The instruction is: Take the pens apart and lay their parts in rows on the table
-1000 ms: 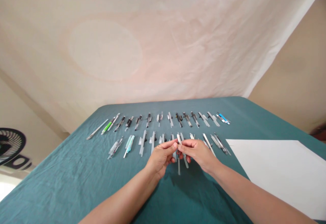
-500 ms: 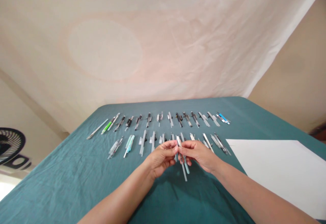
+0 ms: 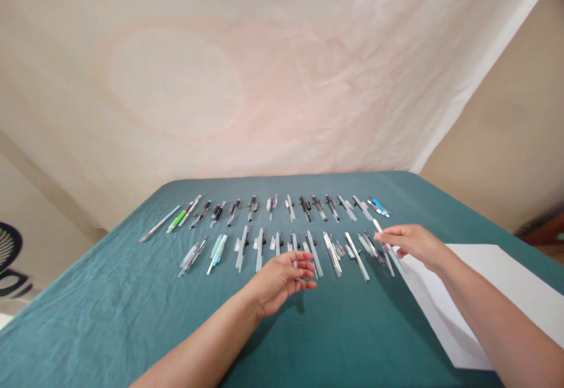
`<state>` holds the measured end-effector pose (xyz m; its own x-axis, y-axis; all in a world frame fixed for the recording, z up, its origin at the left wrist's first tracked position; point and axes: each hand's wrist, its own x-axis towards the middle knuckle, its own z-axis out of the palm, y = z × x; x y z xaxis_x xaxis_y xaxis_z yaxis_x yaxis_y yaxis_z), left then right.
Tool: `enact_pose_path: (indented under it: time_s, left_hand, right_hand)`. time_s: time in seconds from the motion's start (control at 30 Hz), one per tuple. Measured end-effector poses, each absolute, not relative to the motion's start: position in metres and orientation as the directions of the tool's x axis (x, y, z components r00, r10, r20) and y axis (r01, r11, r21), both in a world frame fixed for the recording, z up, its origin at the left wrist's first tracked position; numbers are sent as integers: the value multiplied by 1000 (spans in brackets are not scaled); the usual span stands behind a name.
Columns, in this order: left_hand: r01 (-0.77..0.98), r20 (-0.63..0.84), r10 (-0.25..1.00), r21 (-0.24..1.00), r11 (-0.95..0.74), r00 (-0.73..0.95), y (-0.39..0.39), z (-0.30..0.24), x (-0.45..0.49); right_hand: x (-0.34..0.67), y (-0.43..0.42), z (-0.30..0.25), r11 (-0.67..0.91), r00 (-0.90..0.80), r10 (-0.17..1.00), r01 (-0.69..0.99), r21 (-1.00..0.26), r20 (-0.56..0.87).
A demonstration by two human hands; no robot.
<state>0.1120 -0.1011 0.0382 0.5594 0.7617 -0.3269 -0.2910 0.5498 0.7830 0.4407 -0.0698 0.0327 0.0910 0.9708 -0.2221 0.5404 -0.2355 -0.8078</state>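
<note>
Pinched in my right hand point(image 3: 412, 242), on the right side, are slim pens point(image 3: 397, 260), a pale blue one and a clear one as far as I can make out. They are held tilted above the cloth by the sheet's left edge, close to a group of clear pens point(image 3: 369, 246) in the near row. My left hand point(image 3: 284, 279) hovers empty in the middle, fingers loosely curled and apart. Behind its fingertips lies a clear pen with a dark part point(image 3: 314, 253), and the hand hides some of the pens there.
Two rows of pens and pen parts lie on the green cloth point(image 3: 132, 311), including a green pen point(image 3: 177, 221), teal pens point(image 3: 217, 251) and a blue pen point(image 3: 379, 206). A white sheet point(image 3: 462, 294) lies at right. A fan point(image 3: 9, 247) stands at far left.
My hands have parted. The right hand has carried the pens from the middle over to the right; the left has let go of them and stays near the middle.
</note>
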Motion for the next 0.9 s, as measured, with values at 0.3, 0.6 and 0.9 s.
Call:
enact_pose_path:
  time_s: [0.3,0.6,0.9]
  left_hand:
    - [-218,-293,689,805,552,663,-104,31,111]
    - [-197,-297,703,825,530,646,-107,32,113]
    - [-64,-294,668,888,456,684,-111,33,119]
  right_hand:
    - [472,-65,-6,-152,124,988,906,-395,-95]
    - [475,-63,-14,-82,90,996,954,-288,14]
    - [445,-88,25,-82,140,980,928,-363,139]
